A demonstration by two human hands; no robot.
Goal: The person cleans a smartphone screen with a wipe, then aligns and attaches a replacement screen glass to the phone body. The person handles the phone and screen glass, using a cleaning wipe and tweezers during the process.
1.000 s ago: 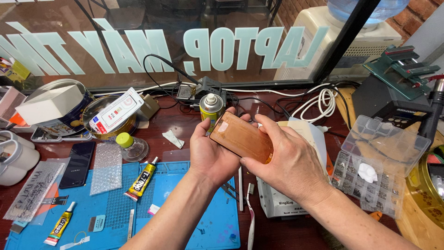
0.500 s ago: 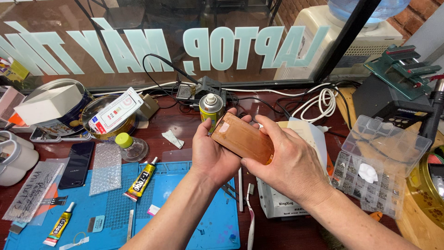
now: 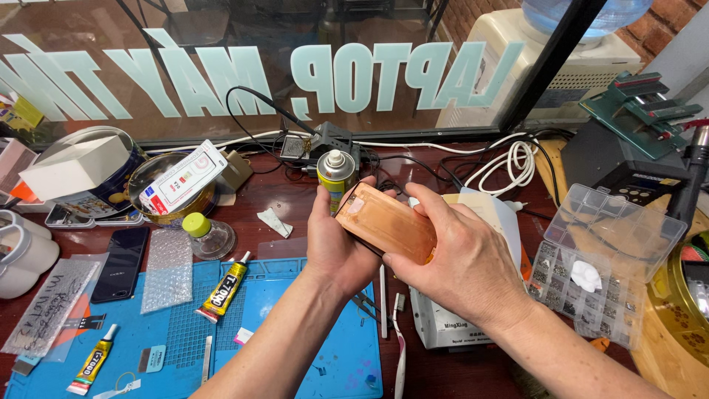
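Both my hands hold a flat copper-brown phone panel up over the bench, its face toward me. My left hand grips its left edge from underneath, thumb along the side. Across the panel's right end lies my right hand, fingers on its top edge. A yellow spray can stands just behind the panel. Below my arms lies a blue work mat with two yellow glue tubes.
A black phone and bubble wrap lie at the left, near a small bottle with a green cap. A clear parts organiser sits at the right. White and black cables run along the window. A white box lies under my right wrist.
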